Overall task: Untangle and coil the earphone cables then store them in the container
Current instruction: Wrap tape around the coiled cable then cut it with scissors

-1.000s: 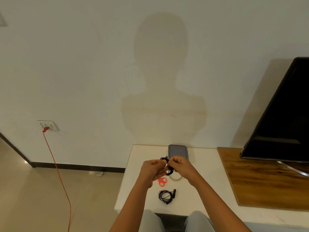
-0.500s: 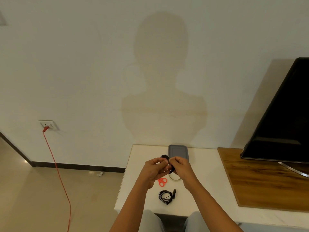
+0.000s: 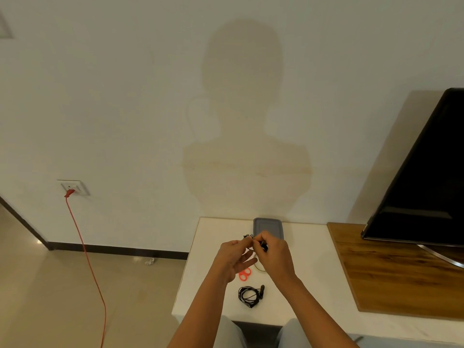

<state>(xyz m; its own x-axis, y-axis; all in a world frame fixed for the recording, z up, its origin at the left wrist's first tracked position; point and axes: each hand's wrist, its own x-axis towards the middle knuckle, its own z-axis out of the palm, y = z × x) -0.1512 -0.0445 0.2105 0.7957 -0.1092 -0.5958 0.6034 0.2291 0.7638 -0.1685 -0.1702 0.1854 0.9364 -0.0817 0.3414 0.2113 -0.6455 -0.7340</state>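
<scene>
While my left hand [image 3: 233,257] pinches one end of a black earphone cable [image 3: 263,245], my right hand [image 3: 275,257] grips the rest, both raised over the desk [image 3: 313,285] in front of the grey container [image 3: 268,228]. A coiled cable [image 3: 249,295] lies nearer me.

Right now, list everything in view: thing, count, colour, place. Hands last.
held earphone cable: one, black, raised above the table
coiled earphone cable: one, black, near the table's front edge
container: one, grey, at the table's far edge
rings: two, orange-red, on the table's middle
table: one, white, against the wall
wooden board: one, brown, right of the table
screen: one, black, on the wooden board
wall socket: one, white, at left
cord: one, red, hangs from the wall socket
left hand: one, pinches the held earphone cable
right hand: one, pinches the held earphone cable
</scene>
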